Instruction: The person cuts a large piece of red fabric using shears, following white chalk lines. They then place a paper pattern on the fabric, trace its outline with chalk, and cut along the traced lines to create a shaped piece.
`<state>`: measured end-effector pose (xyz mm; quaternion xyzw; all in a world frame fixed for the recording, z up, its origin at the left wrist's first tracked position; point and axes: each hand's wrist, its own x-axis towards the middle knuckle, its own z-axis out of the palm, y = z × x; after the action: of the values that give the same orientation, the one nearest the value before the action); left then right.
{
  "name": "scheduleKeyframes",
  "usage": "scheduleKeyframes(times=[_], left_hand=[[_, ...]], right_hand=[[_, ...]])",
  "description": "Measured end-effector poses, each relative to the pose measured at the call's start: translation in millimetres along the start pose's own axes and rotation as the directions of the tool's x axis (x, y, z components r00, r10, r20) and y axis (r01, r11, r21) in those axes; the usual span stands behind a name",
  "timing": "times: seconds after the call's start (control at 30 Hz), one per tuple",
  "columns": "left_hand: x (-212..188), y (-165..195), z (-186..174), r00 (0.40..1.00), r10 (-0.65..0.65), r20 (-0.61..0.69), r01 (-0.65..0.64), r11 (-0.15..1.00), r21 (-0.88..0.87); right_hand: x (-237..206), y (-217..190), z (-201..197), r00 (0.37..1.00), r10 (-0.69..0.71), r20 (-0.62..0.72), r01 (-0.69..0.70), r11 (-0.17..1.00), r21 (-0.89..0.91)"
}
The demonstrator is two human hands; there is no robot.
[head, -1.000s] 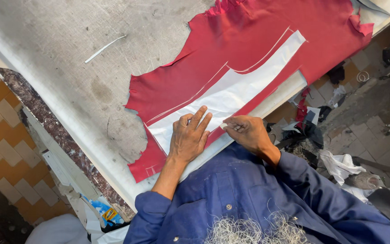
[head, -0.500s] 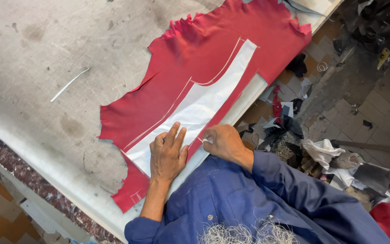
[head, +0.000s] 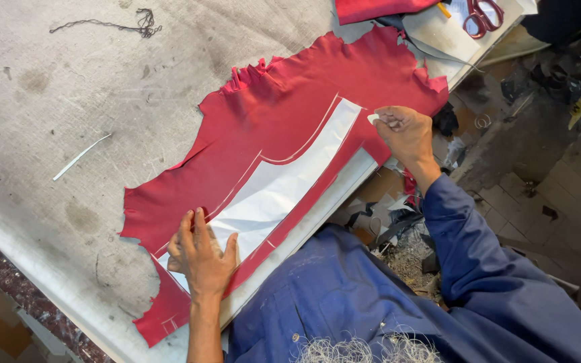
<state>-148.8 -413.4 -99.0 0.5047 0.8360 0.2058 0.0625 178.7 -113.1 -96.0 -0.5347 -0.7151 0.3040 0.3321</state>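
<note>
A ragged-edged piece of red leather (head: 284, 114) lies flat on the worn grey table (head: 68, 81). On top of it rests a long white paper pattern (head: 277, 191), with white chalk lines traced along its edges. My left hand (head: 200, 255) presses flat on the near end of the pattern, fingers spread. At the pattern's far end, near the table edge, my right hand (head: 403, 131) pinches a small white piece of chalk (head: 372, 118) against the leather.
Red-handled scissors (head: 482, 15) and another folded red piece (head: 371, 8) lie at the table's far corner. A dark thread (head: 126, 25) and a white strip (head: 81, 156) rest on the table. Scraps litter the tiled floor (head: 539, 181) to the right.
My right hand has slid from beside my left hand along the pattern's edge to its far end. The left hand stays pressed on the near end. The camera view has shifted.
</note>
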Motion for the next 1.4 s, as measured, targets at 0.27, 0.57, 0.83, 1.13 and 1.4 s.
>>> scheduleKeyframes(times=[0.27, 0.57, 0.83, 1.13, 1.4], left_hand=[[34, 1, -18, 0.987, -0.14, 0.079, 0.143, 0.989, -0.033], [-6, -116, -48, 0.774, -0.554, -0.307, 0.543, 0.83, -0.129], [-17, -122, -20, 0.767, -0.35, -0.538, 0.519, 0.831, 0.198], [-25, -129, -17, 0.78, -0.361, -0.512, 0.52, 0.829, 0.207], [-28, -139, -12, 0.793, -0.363, -0.49, 0.518, 0.825, 0.227]], right_hand=[[29, 20, -4, 0.995, -0.019, 0.102, 0.009, 0.995, 0.097], [22, 36, -2, 0.971, 0.082, 0.223, -0.142, 0.954, 0.265], [36, 36, -2, 0.976, -0.157, 0.147, 0.166, 0.985, -0.044], [35, 19, -6, 0.936, -0.279, 0.213, 0.331, 0.903, -0.272], [-1, 17, 4, 0.93, 0.356, 0.097, -0.364, 0.842, 0.399]])
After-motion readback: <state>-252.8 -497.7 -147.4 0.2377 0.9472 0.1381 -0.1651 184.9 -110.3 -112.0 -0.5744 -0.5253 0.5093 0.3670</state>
